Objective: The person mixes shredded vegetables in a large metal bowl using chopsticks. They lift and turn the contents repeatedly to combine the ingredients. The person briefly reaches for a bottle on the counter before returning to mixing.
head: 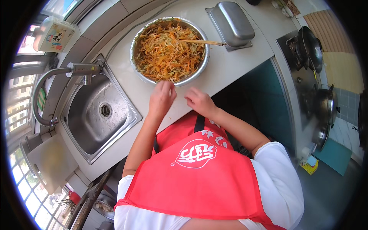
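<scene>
A round stainless steel bowl [205,61] stands on the counter before me, full of a shredded vegetable mix [169,51] in orange and green. A pair of wooden chopsticks [208,42] lies in the mix, its ends sticking out over the right rim. My left hand [163,99] is at the bowl's near rim, its fingers bunched together. I see nothing held in it. Just to its right, my right hand [202,103] hovers near the counter's front edge, apart from the bowl. Its fingers are loosely curled and slightly blurred. Small crumbs lie on the counter between and below my hands.
At left is a stainless steel sink [95,115] with a faucet [77,70]. An upturned metal pan [233,24] rests on a metal lid or tray at the back right. A gas stove [296,79] with pots stands far right. Chopping boards [51,161] lean at lower left.
</scene>
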Demonstrator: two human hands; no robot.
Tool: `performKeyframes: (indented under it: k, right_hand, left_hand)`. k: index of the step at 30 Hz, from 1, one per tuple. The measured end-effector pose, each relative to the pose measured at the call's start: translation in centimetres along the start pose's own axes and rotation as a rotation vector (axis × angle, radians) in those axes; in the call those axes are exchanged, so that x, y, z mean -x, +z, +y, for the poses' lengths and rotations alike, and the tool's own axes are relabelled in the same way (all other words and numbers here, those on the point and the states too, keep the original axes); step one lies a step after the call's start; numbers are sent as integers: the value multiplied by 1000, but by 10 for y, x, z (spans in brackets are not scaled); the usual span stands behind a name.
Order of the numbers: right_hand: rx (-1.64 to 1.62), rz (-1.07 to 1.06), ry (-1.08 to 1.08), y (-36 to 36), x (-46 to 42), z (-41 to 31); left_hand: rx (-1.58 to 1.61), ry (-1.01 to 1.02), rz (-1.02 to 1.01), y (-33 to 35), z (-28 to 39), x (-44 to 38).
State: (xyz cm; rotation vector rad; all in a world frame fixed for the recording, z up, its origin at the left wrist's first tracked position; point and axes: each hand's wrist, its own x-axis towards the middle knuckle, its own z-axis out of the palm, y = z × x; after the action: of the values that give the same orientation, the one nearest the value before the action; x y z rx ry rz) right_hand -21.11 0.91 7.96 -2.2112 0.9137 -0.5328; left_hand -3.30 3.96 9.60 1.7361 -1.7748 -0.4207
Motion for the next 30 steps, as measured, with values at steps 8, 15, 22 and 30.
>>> performKeyframes:
  k: [8, 15, 22, 30]
  right_hand:
    - [-92, 344, 348, -60, -46, 98]
    - [401, 132, 157, -52, -117, 181]
    - [707, -32, 244, -53, -109, 184]
    - [-734, 293, 461, -63, -67, 100]
  left_hand:
    - [-146, -112, 175, -22, -37, -12]
    - [-245, -268, 161, -8, -38, 2]
    - [-168, -145, 122, 1, -37, -27]
    - [621, -855, 511, 1, -67, -5]
